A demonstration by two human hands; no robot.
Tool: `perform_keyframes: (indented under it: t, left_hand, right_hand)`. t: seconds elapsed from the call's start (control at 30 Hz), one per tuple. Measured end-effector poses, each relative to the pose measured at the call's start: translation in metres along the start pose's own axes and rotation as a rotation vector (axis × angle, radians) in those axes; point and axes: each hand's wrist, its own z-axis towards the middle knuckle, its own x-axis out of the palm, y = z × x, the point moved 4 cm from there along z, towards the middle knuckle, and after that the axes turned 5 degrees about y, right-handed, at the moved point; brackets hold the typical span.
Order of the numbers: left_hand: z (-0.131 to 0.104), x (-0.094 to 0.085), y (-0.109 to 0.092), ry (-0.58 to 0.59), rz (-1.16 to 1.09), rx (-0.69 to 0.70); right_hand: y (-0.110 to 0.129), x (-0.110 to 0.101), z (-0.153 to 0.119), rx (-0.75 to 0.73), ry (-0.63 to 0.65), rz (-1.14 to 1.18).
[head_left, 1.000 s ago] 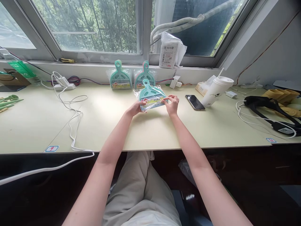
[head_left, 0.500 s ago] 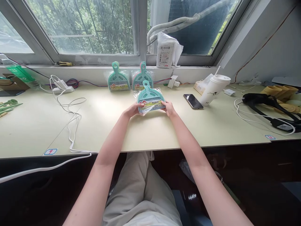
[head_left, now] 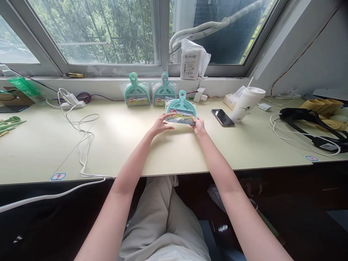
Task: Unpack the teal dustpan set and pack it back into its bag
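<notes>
A wrapped teal dustpan and brush set (head_left: 181, 108) is held upright over the table in front of me. My right hand (head_left: 199, 126) is closed on its lower right corner, thumb on the front. At the lower left corner my left hand (head_left: 161, 125) has its fingers spread, with the fingertips by the plastic wrap; whether they touch it I cannot tell. Behind, against the sill wall, stand two more wrapped teal dustpan sets, one on the left (head_left: 137, 92) and one partly covered on the right (head_left: 164, 90), the latter with a pink edge showing.
On the right are a phone (head_left: 223, 117), a white paper cup (head_left: 248, 104) with a straw, a tissue box (head_left: 231, 100) and a black headset-like strap (head_left: 312, 125). White cables (head_left: 84, 134) run across the left of the table (head_left: 119, 145). A wrapped package (head_left: 191, 61) stands on the sill.
The dustpan set has moved to the right and slightly away from me, in my right hand. My left hand has loosened its grip and its fingers have spread.
</notes>
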Motion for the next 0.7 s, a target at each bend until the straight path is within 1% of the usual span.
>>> perform_keyframes:
  t: [0.1, 0.17, 0.2, 0.27, 0.37, 0.43, 0.5, 0.6, 0.7]
  left_hand:
    - [0.001, 0.004, 0.008, 0.084, 0.149, 0.016]
    - [0.002, 0.006, 0.012, 0.107, 0.211, 0.033]
    - [0.003, 0.006, 0.014, 0.095, 0.237, 0.039]
    - [0.006, 0.005, 0.019, 0.027, 0.255, 0.033]
    - [0.010, 0.001, 0.027, -0.100, 0.181, 0.002]
    - [0.013, -0.001, 0.030, -0.147, 0.123, -0.006]
    - [0.014, -0.001, 0.032, -0.153, 0.092, -0.016]
    - [0.014, 0.001, 0.032, -0.128, 0.052, -0.052]
    - [0.014, 0.002, 0.031, -0.177, 0.000, -0.077]
  right_hand:
    - [-0.001, 0.002, -0.001, 0.005, 0.011, 0.015]
    - [-0.001, 0.002, -0.001, 0.008, -0.002, 0.026]
    - [0.000, 0.001, -0.002, 0.011, -0.009, 0.027]
    - [0.001, 0.001, -0.002, 0.017, -0.016, 0.014]
    - [0.002, 0.003, -0.004, 0.022, 0.016, -0.023]
    - [0.003, 0.006, -0.005, 0.019, 0.042, -0.042]
    - [0.004, 0.007, -0.007, 0.016, 0.050, -0.063]
    - [0.005, 0.008, -0.008, 0.013, 0.054, -0.107]
    - [0.006, 0.009, -0.008, -0.002, 0.079, -0.150]
